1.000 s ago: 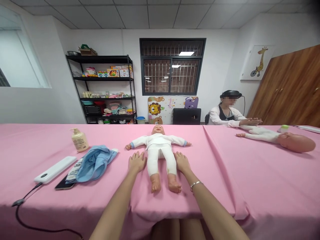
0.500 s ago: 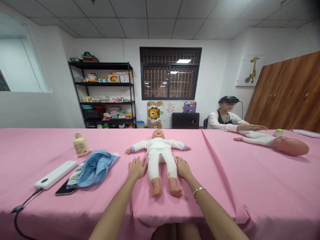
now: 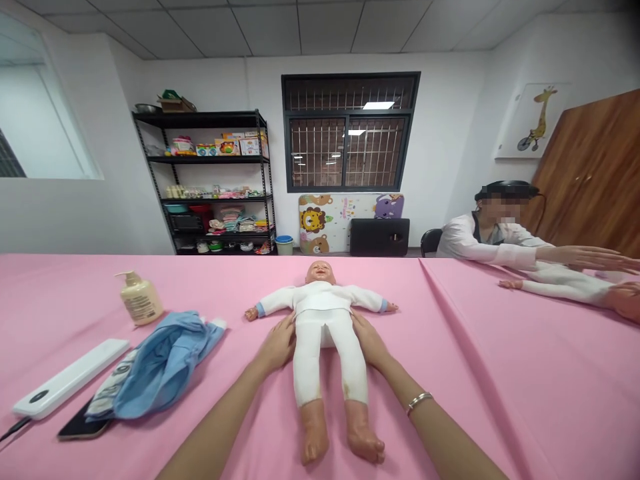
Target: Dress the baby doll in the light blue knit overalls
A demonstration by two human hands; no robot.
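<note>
A baby doll [image 3: 327, 300] in a white top with blue cuffs and white leggings lies face up, its bare feet towards me and arms spread. My left hand [image 3: 279, 343] rests against the doll's side at hip height, fingers stretched out along it. On the opposite hip lies my right hand [image 3: 371, 341], its fingers also extended, with a silver bracelet [image 3: 419, 402] on that wrist. The fingertips of both hands are partly hidden beside the doll's body. Neither hand is wrapped round anything.
Left on the pink tablecloth [image 3: 240, 413] are a pump bottle [image 3: 140, 299], a crumpled blue garment [image 3: 160, 367], a phone [image 3: 83, 423] and a white power bank [image 3: 73, 377]. At right, a co-worker [image 3: 480, 233] holds both hands over another doll [image 3: 570, 283]. Shelves [image 3: 210, 160] stand behind.
My hands have moved in from the table beside the doll's thighs to touch its hips. My view has come closer to the table. The co-worker's hands have moved further right over their doll.
</note>
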